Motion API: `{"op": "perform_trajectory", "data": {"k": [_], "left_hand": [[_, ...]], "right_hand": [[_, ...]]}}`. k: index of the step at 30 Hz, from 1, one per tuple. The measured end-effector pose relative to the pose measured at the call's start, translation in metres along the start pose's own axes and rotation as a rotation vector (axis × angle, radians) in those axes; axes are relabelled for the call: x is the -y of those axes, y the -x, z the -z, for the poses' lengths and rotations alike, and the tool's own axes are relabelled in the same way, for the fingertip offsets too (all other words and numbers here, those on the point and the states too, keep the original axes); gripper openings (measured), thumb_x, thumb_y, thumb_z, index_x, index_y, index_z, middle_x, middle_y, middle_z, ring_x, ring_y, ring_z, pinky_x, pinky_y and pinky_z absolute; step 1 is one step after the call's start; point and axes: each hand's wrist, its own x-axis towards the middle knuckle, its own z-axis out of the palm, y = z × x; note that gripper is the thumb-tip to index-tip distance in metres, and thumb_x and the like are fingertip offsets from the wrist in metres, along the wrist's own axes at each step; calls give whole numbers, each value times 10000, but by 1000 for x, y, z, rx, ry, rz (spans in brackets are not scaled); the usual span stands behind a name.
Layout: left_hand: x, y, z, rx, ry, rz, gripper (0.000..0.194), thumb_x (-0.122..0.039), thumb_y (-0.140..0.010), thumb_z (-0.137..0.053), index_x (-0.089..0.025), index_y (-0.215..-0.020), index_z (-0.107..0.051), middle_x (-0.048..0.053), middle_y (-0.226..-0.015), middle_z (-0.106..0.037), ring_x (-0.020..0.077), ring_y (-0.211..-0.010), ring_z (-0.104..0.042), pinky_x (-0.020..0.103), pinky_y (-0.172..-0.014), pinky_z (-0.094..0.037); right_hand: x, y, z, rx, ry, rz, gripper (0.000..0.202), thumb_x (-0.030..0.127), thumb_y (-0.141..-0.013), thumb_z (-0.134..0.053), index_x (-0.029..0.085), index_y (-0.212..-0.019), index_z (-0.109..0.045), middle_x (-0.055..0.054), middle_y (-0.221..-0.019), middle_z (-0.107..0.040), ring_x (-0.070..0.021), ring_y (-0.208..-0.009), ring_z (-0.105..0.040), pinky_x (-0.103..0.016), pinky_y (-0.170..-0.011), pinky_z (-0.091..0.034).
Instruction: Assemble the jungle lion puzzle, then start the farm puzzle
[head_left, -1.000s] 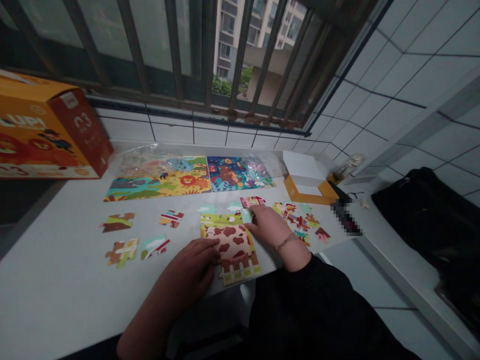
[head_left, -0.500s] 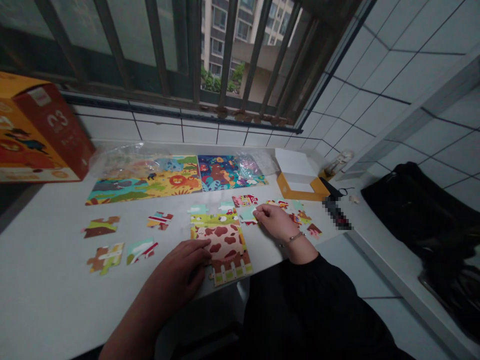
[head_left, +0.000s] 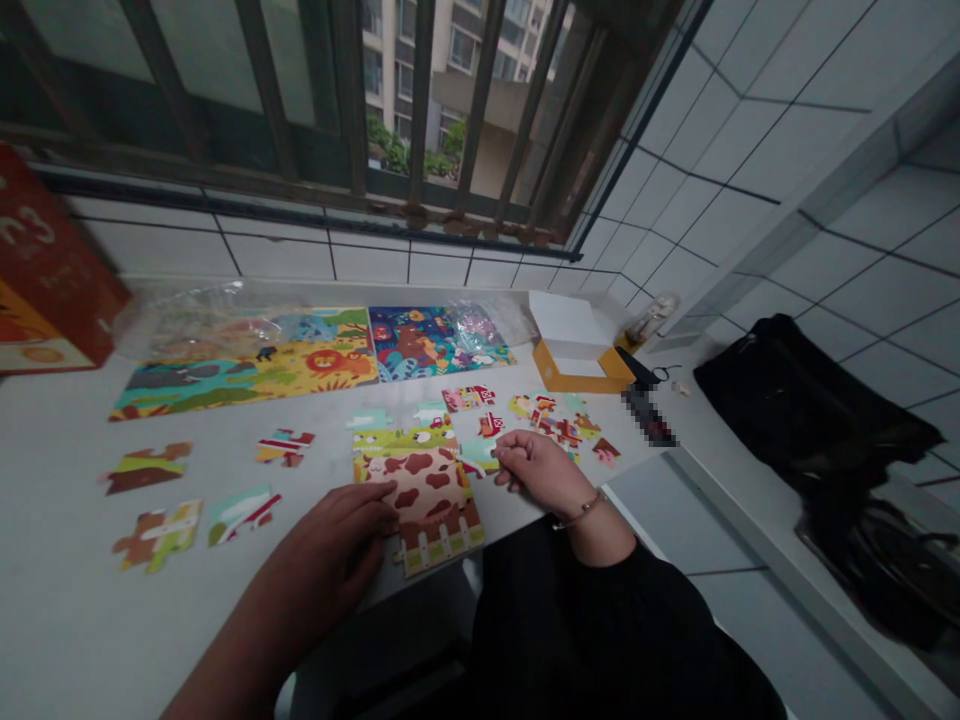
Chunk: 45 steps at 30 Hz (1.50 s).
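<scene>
A partly joined jigsaw puzzle with a spotted cow (head_left: 424,485) lies near the table's front edge, a brown fence along its bottom. My left hand (head_left: 345,525) rests at its left side, fingers stretched out and index fingertip on the cow. Beside the puzzle's upper right, my right hand (head_left: 536,465) pinches a puzzle piece (head_left: 480,452) with pale green and a red barn on it. Just above it lies a loose pink-and-red piece (head_left: 468,398). Another group of loose pieces (head_left: 551,415) spreads behind my right hand, partly overlapping.
On the left lie several loose pieces, among them a brown-and-green piece (head_left: 148,467) and a striped piece (head_left: 285,447). Two picture sheets (head_left: 322,365) lie at the back under clear plastic. An open yellow box (head_left: 585,380) stands back right, a red-orange box (head_left: 56,270) far left.
My right hand has turned and drawn slightly nearer with the piece, whose red barn now shows. My left hand stays on the puzzle. The camera view has shifted right.
</scene>
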Motion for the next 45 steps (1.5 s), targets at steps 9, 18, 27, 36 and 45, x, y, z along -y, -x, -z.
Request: {"op": "perform_trajectory", "data": {"k": [9,18,27,36,45], "left_hand": [[-4,1,1,39,26,29,277,-190,-994,-545,-260,-1112,-786,108,-1415,-789,315,-1297,-743,547,-1097,-641],[-6,0,2,38,31,28,281,-153,-965,-563,-269,-1110,-774,87,-1423,-781,299,-1298,-736,526,-1111,-634],[-17,-2,8,39,43,52,292,-106,-967,-559,-262,-1105,-765,85,-1431,-777,288,-1310,-732,520,-1115,-638],[-19,-3,11,63,56,70,342,-93,-958,-546,-263,-1142,-779,87,-1436,-777,294,-1333,-722,539,-1134,-634],[-4,-2,3,46,31,33,266,-191,-979,-567,-265,-1089,-797,99,-1424,-789,318,-1309,-742,536,-1118,-641]], "right_hand": [[0,5,-25,-14,236,56,117,250,-1064,-655,220,-952,-672,4,-787,-792,-134,-645,-712,-234,-599,-492],[10,11,-19,7,690,629,324,269,-916,-921,248,-1196,-760,-79,-1282,-797,-252,-1186,-734,-411,-1052,-557],[22,6,-21,139,894,662,453,214,-913,-926,230,-1333,-754,-106,-1313,-802,-296,-1252,-730,-478,-1114,-563],[39,-10,-24,135,887,689,408,233,-942,-873,240,-1334,-761,-129,-1350,-781,-309,-1298,-711,-497,-1148,-541],[22,-1,-41,257,859,716,330,274,-1033,-791,272,-1363,-768,-89,-1298,-811,-266,-1214,-737,-408,-1085,-539]]}}
